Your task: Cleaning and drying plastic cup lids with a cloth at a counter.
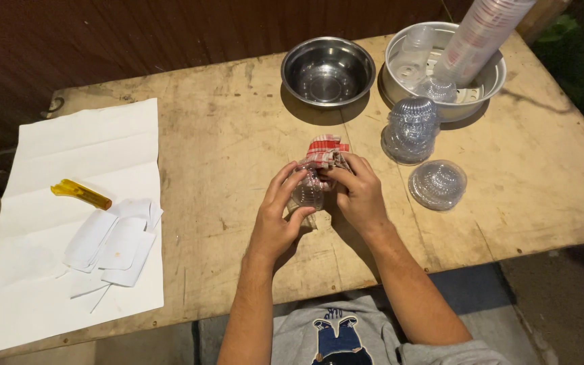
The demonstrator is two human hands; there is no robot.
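Observation:
My left hand (275, 220) cups a small clear plastic dome lid (307, 192) at the middle of the wooden table (238, 135). My right hand (358, 192) grips a red-and-white checked cloth (324, 150) and presses it against the top of the lid. Both hands touch over the lid, and part of the cloth is hidden under the right fingers.
A steel bowl (328, 70) stands at the back. Right of it a metal basin (488, 81) holds clear cups and a tall cup stack (478, 37). Stacked dome lids (410, 128) and one single dome lid (437, 184) lie nearby. White paper (49, 270) with a yellow cutter (80, 194) covers the left.

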